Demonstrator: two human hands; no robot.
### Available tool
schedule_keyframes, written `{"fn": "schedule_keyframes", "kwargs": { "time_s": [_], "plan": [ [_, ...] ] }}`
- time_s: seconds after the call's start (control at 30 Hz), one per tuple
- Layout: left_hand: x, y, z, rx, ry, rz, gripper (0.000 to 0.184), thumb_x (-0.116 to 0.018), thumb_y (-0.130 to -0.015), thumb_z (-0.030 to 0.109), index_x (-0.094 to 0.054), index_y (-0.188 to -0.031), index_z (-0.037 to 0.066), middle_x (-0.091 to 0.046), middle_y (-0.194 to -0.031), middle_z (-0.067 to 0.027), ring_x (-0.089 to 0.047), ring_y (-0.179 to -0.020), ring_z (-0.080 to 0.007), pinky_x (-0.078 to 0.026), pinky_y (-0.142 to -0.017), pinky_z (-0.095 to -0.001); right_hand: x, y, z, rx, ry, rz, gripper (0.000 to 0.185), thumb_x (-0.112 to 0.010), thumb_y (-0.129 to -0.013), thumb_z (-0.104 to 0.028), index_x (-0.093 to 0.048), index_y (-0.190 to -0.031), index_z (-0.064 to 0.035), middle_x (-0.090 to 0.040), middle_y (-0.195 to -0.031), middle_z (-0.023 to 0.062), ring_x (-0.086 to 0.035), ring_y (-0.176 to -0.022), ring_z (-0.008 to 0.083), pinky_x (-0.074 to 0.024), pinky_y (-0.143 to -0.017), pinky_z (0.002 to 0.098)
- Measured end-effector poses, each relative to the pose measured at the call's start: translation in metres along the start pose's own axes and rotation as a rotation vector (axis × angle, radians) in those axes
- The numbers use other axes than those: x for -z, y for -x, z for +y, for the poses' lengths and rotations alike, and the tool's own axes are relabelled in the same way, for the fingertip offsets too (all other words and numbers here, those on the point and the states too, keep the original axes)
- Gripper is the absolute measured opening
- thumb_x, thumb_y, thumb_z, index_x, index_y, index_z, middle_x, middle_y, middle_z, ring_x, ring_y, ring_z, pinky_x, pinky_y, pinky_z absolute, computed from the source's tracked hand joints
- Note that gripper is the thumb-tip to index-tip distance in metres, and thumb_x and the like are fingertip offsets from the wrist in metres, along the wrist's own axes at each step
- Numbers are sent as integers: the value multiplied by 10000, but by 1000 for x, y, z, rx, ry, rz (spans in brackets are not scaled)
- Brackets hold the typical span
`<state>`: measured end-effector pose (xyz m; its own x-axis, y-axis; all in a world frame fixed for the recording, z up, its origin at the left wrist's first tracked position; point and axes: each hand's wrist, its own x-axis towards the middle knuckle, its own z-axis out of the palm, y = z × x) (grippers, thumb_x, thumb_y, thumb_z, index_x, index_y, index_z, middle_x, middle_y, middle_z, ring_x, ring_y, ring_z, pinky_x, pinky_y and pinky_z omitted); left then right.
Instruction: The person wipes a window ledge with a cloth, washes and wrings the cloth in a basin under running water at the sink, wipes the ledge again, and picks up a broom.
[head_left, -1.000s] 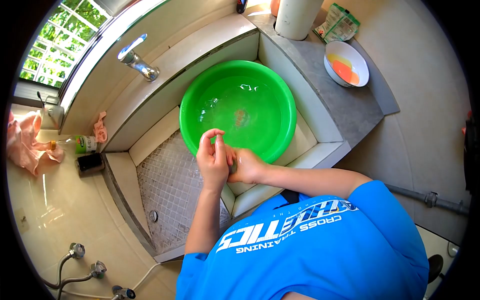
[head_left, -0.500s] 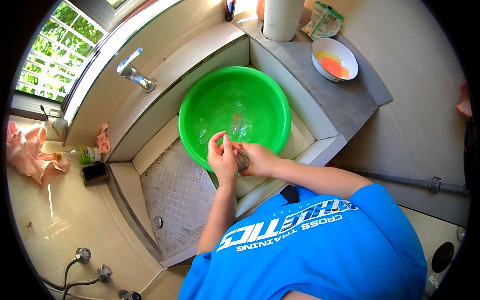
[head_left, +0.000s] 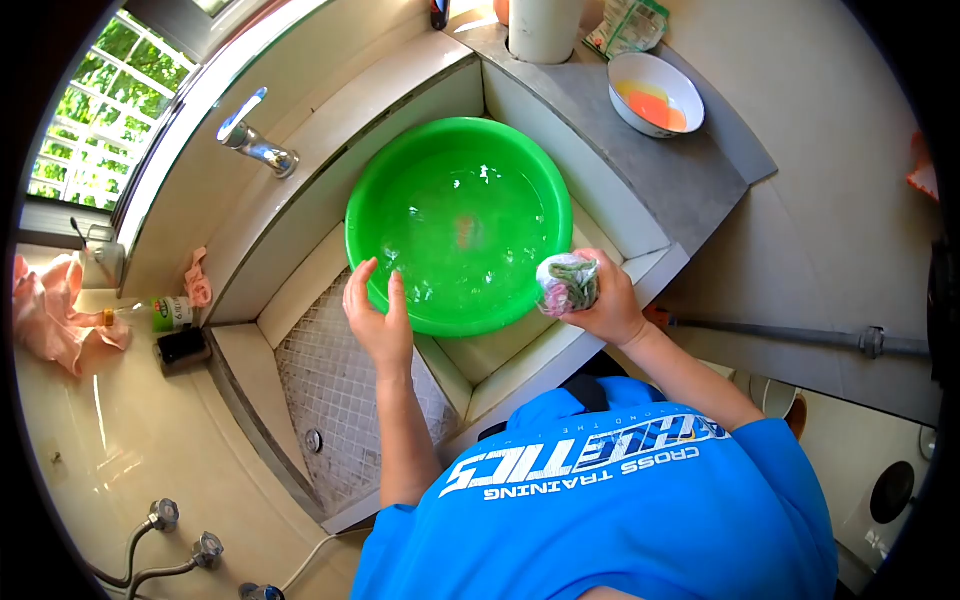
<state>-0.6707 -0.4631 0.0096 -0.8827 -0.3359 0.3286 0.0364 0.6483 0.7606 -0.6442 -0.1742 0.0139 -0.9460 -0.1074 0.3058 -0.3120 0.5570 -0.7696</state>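
Holding step: your right hand (head_left: 606, 300) clamps wadded cloth (head_left: 568, 284), left hand (head_left: 378, 322) apart, spread, basin (head_left: 450, 328) between; next move likely needs firm grip.

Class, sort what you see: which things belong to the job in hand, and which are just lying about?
Seemingly in use:
green basin of water
crumpled bundle in the right hand

Just lying about, apparently:
white bowl
large pink cloth
bottle
green packet
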Motion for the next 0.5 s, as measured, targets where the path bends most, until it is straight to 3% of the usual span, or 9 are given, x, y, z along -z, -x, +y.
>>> {"fn": "schedule_keyframes", "kwargs": {
  "time_s": [0.17, 0.23, 0.37, 0.43, 0.5],
  "plan": [
    [-4, -5, 10, -6, 20, -60, 324, -656, -825, 213, -588, -1107, 67, -581, -1138, -67, -518, -1072, -189, -383, -855, -335, 1, 0, -2, 6, 30, -85, 624, -807, -603, -262, -476, -1087, -52, -606, -931, 145, -626, -809, 311, -511, -698, 360],
    [-5, -6, 16, 44, 64, -95, 302, -662, -793, 135, -586, -1071, 45, -552, -1156, -131, -470, -1129, -270, -352, -975, -385, 1, 1, -4, -7, 43, -71, 627, -810, -599, -270, -477, -1084, -53, -606, -932, 144, -625, -811, 312, -512, -697, 363],
    [-1, -5, 12, 37, 56, -99, 301, -662, -790, 132, -583, -1065, 39, -539, -1165, -142, -465, -1133, -284, -352, -975, -387, 0, 1, -2, 1, 27, -46, 634, -816, -594, -289, -478, -1077, -54, -606, -917, 141, -626, -805, 313, -512, -688, 367],
    [4, -3, 12, -219, -280, 2, 300, -662, -810, 181, -595, -1074, 57, -547, -1165, -112, -495, -1104, -261, -384, -913, -407, 0, 0, -2, -7, 11, -43, 635, -815, -597, -294, -477, -1078, -54, -608, -911, 139, -626, -799, 314, -512, -685, 369],
    [9, 0, 20, -245, -336, -2, 287, -661, -807, 164, -596, -1062, 50, -541, -1166, -121, -490, -1109, -273, -387, -922, -413, -1, 0, -2, -9, -9, -43, 635, -814, -600, -299, -475, -1078, -53, -609, -905, 137, -626, -793, 315, -512, -682, 372]
  ]
}}
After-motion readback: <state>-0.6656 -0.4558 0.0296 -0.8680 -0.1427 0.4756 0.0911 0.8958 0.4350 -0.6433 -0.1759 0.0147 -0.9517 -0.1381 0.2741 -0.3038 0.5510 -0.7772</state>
